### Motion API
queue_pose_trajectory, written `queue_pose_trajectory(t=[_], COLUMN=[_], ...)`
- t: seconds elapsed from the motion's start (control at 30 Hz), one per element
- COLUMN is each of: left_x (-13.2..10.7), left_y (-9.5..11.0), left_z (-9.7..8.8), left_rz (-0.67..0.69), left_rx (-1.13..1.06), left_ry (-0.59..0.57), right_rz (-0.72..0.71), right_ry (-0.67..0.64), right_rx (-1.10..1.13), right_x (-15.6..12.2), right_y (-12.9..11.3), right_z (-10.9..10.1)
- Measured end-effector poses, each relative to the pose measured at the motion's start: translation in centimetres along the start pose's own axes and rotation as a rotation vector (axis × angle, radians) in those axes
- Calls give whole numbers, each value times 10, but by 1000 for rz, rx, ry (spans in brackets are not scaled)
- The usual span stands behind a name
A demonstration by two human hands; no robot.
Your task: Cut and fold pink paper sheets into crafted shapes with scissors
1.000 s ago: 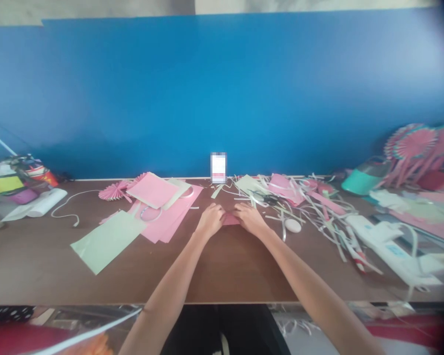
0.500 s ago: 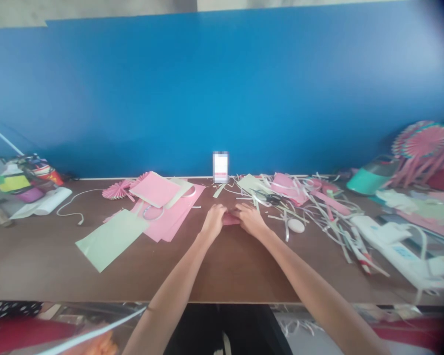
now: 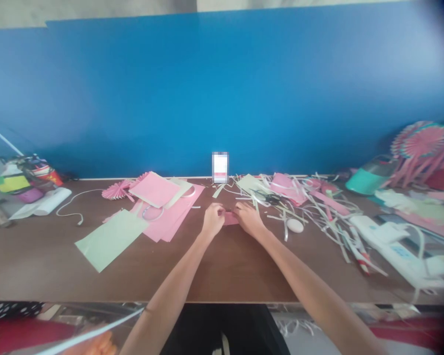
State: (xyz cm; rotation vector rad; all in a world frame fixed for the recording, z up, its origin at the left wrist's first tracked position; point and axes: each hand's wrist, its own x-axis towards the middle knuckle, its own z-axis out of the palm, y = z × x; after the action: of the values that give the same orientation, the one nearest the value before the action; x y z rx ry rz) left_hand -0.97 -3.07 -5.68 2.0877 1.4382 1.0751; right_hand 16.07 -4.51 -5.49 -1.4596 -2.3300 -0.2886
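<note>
A small folded piece of pink paper lies on the brown table in the middle. My left hand pinches its left end with curled fingers. My right hand presses and grips its right end, fingers bent. Most of the piece is hidden between the two hands.
Pink sheets and a pale green sheet lie to the left, with a pink paper fan. Paper strips and scissors lie to the right, beside a white oval object. A glue gun rests far right. A blue board stands behind.
Both hands stay on the pink piece; the fingers shifted slightly, the left hand curling in tighter. The view moved a little.
</note>
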Motion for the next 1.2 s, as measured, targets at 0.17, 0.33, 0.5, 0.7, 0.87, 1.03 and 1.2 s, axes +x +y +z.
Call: queue_pose_trajectory(t=[0.17, 0.33, 0.5, 0.7, 0.87, 1.03, 1.2], left_x=[-4, -7, -2, 1, 1, 3, 4], left_y=[1, 7, 16, 20, 17, 12, 10], left_z=[3, -4, -18, -26, -26, -23, -24], left_rz=[117, 179, 287, 352, 418, 452, 467], left_rx=[170, 401, 539, 468, 420, 399, 410], left_ry=[-29, -153, -154, -116, -51, -56, -74], right_rz=[7, -12, -25, -59, -88, -135, -155], right_ry=[25, 43, 111, 193, 226, 209, 201], right_rx=[-5, 50, 124, 100, 55, 64, 71], right_x=[1, 0, 0, 0, -1, -2, -2], right_y=[-2, -3, -4, -5, -3, 0, 1], right_z=[3, -1, -11, -21, -22, -19, -17])
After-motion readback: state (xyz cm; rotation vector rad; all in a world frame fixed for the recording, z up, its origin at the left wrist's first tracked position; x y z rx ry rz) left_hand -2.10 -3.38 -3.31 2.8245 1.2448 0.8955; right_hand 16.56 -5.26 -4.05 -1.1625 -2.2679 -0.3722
